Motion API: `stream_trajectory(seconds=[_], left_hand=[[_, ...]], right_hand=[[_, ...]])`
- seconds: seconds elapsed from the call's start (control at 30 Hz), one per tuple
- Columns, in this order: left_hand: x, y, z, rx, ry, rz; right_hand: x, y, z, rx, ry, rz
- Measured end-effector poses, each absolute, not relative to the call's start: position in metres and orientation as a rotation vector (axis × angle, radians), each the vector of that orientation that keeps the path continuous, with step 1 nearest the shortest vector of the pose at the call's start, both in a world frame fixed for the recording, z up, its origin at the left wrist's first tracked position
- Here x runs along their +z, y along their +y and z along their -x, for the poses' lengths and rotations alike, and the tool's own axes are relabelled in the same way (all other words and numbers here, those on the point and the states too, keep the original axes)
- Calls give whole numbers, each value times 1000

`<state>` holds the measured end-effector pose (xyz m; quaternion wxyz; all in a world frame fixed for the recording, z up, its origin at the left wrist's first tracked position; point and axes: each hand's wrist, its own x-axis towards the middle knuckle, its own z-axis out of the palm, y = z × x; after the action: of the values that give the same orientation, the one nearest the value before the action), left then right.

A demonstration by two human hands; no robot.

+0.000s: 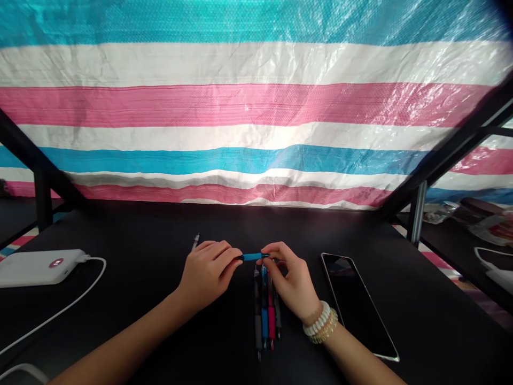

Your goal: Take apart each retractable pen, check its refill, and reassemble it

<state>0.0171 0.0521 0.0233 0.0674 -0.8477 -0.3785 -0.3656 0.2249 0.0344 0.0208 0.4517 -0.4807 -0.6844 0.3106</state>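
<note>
Step in hand, best guess: handling one slim pen with a blue grip and dark ends, held crosswise at lower centre of frame. Left hand pinches its left end, right hand its right end; thumbs and index fingertips closed on it, other fingers curled, partly hidden. Next move probably calls for one hand keeping its pinch while the other works or lets go, clear of the row of four pens with grey, blue, pink and dark grips just below. Text: none readable. White rectangular power bank, left edge, has a round red mark, too small to read. Pen labels: can't tell.
</note>
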Motion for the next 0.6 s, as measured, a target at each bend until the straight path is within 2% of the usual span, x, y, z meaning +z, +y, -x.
stream_trajectory(seconds=[0.6], left_hand=[[20, 56, -17, -1167, -1068, 2560]], right_hand=[[22, 34, -227, 510, -1915, 1328]])
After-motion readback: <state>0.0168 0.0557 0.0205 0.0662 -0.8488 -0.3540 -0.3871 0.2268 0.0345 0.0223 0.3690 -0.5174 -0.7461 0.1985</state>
